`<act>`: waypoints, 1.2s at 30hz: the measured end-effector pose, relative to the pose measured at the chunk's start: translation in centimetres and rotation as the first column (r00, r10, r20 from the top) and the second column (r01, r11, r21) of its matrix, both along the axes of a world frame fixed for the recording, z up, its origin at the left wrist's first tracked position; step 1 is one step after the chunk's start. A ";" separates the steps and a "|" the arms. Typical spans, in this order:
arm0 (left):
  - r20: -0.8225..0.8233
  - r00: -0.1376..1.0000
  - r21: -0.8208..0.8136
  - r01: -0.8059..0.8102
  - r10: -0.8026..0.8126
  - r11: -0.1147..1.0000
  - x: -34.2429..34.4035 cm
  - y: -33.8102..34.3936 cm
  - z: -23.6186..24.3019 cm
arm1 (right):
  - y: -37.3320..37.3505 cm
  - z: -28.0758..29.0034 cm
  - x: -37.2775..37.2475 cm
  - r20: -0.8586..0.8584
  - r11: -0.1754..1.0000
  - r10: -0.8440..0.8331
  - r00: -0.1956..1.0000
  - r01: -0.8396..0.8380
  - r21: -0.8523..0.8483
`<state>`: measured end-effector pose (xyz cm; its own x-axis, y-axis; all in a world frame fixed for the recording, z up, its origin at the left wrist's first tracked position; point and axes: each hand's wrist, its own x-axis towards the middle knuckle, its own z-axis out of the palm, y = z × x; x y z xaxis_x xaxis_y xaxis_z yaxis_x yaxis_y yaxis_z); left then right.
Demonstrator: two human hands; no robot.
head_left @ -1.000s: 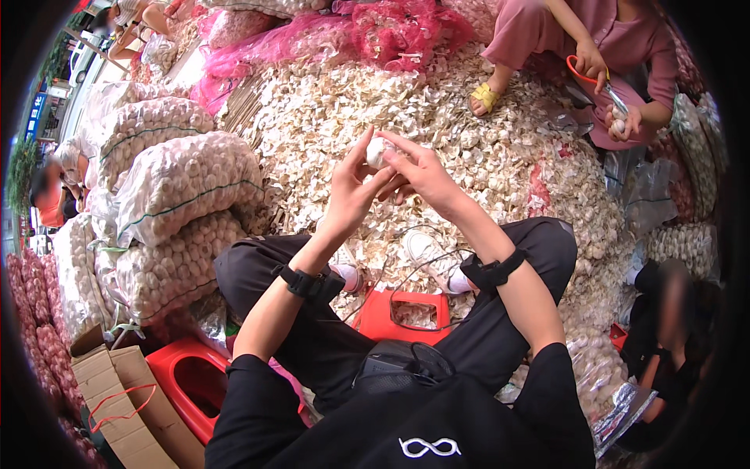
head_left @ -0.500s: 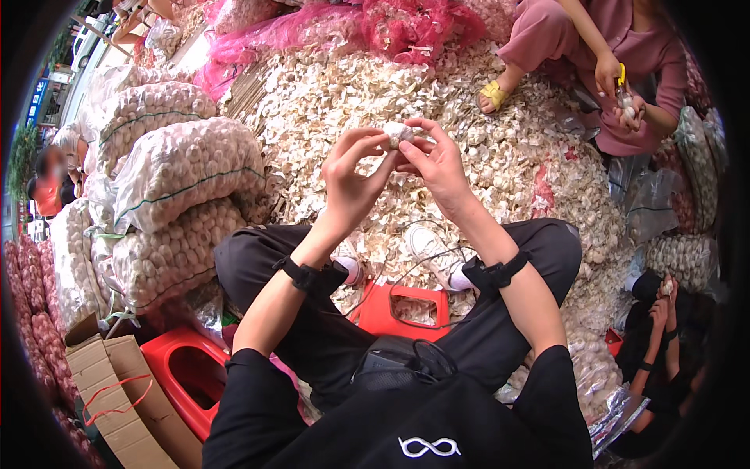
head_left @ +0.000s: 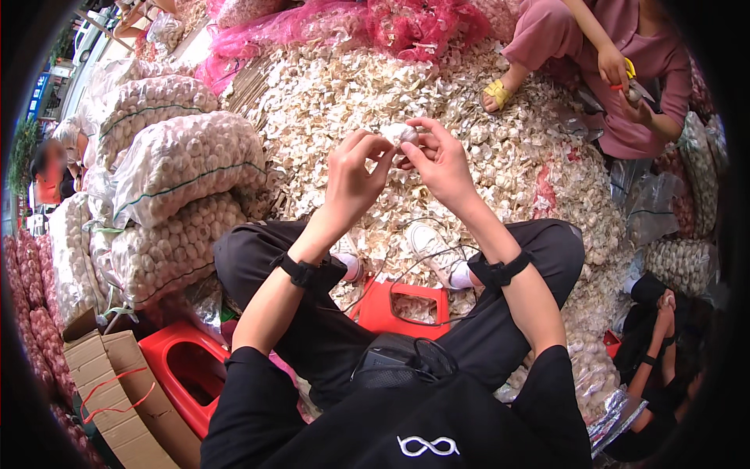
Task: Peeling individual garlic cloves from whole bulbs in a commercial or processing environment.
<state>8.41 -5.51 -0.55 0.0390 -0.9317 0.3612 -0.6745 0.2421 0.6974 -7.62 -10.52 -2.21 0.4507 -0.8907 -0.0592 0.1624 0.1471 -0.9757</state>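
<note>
A white garlic bulb (head_left: 401, 134) is held up between my hands over a wide heap of papery garlic skins (head_left: 328, 94). My right hand (head_left: 439, 170) grips it from the right, thumb on the bulb's face. My left hand (head_left: 353, 172) has thumb and forefinger pinched at the bulb's left side, other fingers curled. My crossed legs frame a red plastic stool (head_left: 375, 301) with a dark cable looped over it.
Sacks of garlic (head_left: 183, 168) are stacked left, near cardboard (head_left: 117, 406) and another red stool (head_left: 164, 348). Pink mesh (head_left: 406, 27) lies beyond. A co-worker in pink (head_left: 547, 31) holds scissors (head_left: 631, 72) and garlic upper right; another (head_left: 652, 367) crouches lower right.
The bulb and both my hands have moved slightly up and right, and the bulb sits differently in my fingers. The pink-clad co-worker's hands have shifted right; the lower-right co-worker has raised arms.
</note>
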 end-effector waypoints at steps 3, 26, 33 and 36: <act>-0.090 0.993 -0.073 -0.084 0.078 0.994 -0.8 0.0 0.4 | 0.0 0.3 -0.1 0.050 0.991 0.006 0.999 -0.013 0.131; -0.044 0.996 0.077 0.079 -0.076 0.994 -0.1 0.2 0.2 | -0.7 2.2 -1.7 -0.428 0.643 -0.279 0.860 -0.164 -0.748; -0.057 0.981 0.173 0.193 -0.185 0.966 0.5 0.1 0.9 | -0.3 1.6 -2.0 -0.512 0.542 -0.297 0.806 -0.299 -0.785; -0.184 0.969 0.247 0.209 -0.166 0.946 0.0 0.3 1.0 | -0.6 1.3 -2.1 -0.509 0.548 -0.322 0.799 -0.281 -0.788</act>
